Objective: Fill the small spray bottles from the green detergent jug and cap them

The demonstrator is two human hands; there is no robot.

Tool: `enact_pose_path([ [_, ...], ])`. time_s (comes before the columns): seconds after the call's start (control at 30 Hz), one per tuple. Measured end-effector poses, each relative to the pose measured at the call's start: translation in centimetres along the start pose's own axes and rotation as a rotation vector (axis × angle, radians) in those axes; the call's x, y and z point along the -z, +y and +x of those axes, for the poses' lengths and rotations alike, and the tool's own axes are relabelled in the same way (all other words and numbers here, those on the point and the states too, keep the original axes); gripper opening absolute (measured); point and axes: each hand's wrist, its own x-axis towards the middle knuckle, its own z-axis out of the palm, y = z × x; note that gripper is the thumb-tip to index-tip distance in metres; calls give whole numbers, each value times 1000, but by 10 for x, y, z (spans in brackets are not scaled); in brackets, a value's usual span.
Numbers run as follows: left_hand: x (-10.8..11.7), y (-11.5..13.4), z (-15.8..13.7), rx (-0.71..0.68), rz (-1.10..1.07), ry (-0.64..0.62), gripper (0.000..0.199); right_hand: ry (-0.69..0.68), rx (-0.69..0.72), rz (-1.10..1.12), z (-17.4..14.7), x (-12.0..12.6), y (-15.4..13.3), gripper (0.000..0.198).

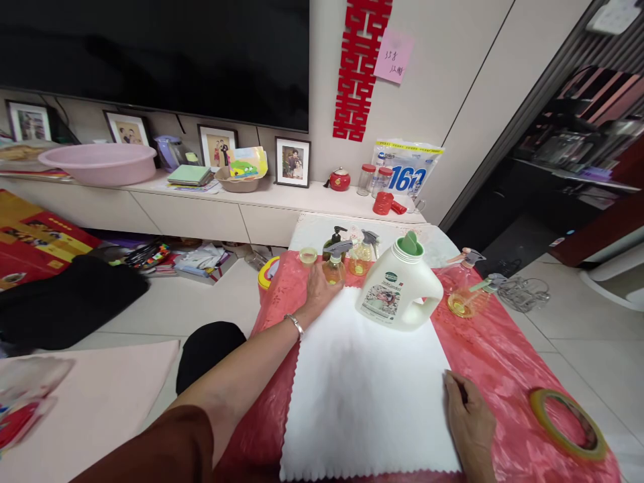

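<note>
My left hand (322,292) reaches to the far edge of the table, its fingers closed round a small clear spray bottle (334,270) with a grey trigger head and yellowish liquid. My right hand (470,419) lies at the right edge of a white scalloped cloth (367,396), fingers curled, and what they hold, if anything, is hidden. On the cloth's far end stands a large white detergent jug (390,288) with its green spout uncovered. Beside the held bottle are another spray bottle (360,258), a dark pump bottle (329,243) and a small cup (308,255).
Two spray bottles (459,272) (467,302) stand right of the jug on the red table cover (503,355). A roll of tape (568,424) lies near the right corner. Behind, a cabinet (201,208) carries a pink basin (100,164), picture frames and red-lidded jars (366,180).
</note>
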Motion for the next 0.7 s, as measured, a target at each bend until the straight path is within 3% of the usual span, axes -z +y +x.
enact_pose_path([
  [0.33,36,0,-88,-79,-13,-47,67,-8,-7,-1,0,4,-5,81],
  [0.5,38,-2,-125,-125,-30,-131,72,8,5,-3,1,3,-5,82],
  [0.7,30,-16,-138,-245,-68,-158,76,31,90,71,-3,8,-15,78],
])
